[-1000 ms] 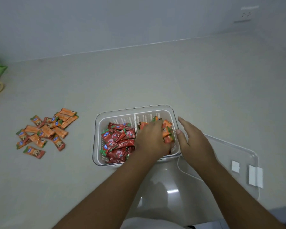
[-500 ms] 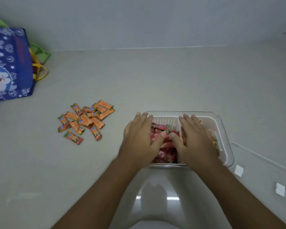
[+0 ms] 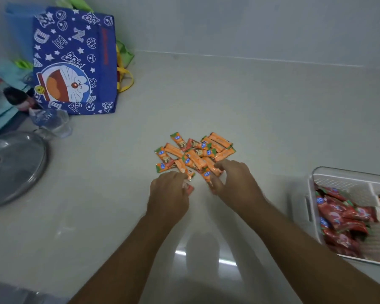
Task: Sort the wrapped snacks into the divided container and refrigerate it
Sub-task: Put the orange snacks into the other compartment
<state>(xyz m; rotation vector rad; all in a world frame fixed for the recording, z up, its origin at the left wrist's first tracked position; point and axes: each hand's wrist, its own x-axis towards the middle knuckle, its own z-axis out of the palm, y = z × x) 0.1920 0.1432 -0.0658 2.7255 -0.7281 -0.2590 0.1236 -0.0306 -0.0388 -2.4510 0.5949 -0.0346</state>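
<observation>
Since orange snacks (image 3: 195, 154) lay loose well left of divided container (image 3: 347, 172), both hands worked that pile: left hand (image 3: 169, 194), farther from container, pinched a wrapper; right hand (image 3: 237, 185), nearer, curled over several, probably gathering a batch for container's orange section.

Person's 2 forearms, bare along their whole visible length, each tapering toward the wrist; left hand (image 3: 169, 191) and right hand (image 3: 236, 183) likewise uncovered.
</observation>
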